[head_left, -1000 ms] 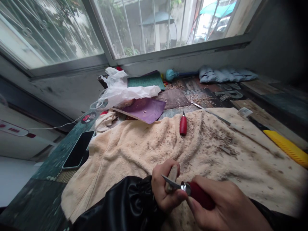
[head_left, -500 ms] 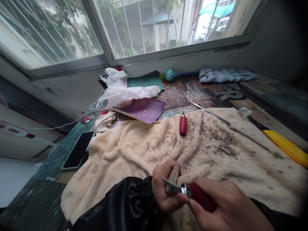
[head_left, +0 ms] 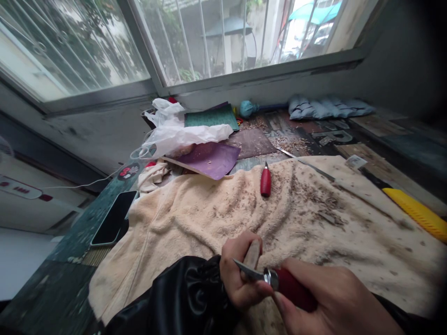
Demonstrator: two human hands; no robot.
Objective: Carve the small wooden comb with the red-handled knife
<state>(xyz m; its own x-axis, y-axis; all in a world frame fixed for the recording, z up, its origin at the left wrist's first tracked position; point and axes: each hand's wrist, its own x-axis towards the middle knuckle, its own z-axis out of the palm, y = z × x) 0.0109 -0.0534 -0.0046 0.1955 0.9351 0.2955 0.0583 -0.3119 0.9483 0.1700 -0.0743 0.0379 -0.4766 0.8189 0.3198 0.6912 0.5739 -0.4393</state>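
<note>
My left hand [head_left: 234,270] is closed around a small piece of wood [head_left: 253,253], whose end sticks up past the fingers. Wrapped in my right hand [head_left: 331,298] is the red handle of a carving knife [head_left: 291,288]. Its blade points left and lies across the near side of the wood; whether the edge touches it I cannot tell. Both hands are close together, with the right thumb near the left fingers. Beneath them spreads a beige towel [head_left: 195,218] strewn with wood shavings. A second red-handled knife [head_left: 266,181] lies on the towel, blade away from me.
A phone [head_left: 114,217] lies at the left. Behind the towel are a purple sheet [head_left: 213,160], a white plastic bag [head_left: 188,137] and a green mat [head_left: 211,117]. A long thin metal tool [head_left: 307,164] crosses the towel's back edge. At right lies a yellow-handled object [head_left: 415,211].
The knife blade has shifted and turned slightly on the wood as my right hand moved a little. My left hand keeps its hold in nearly the same place.
</note>
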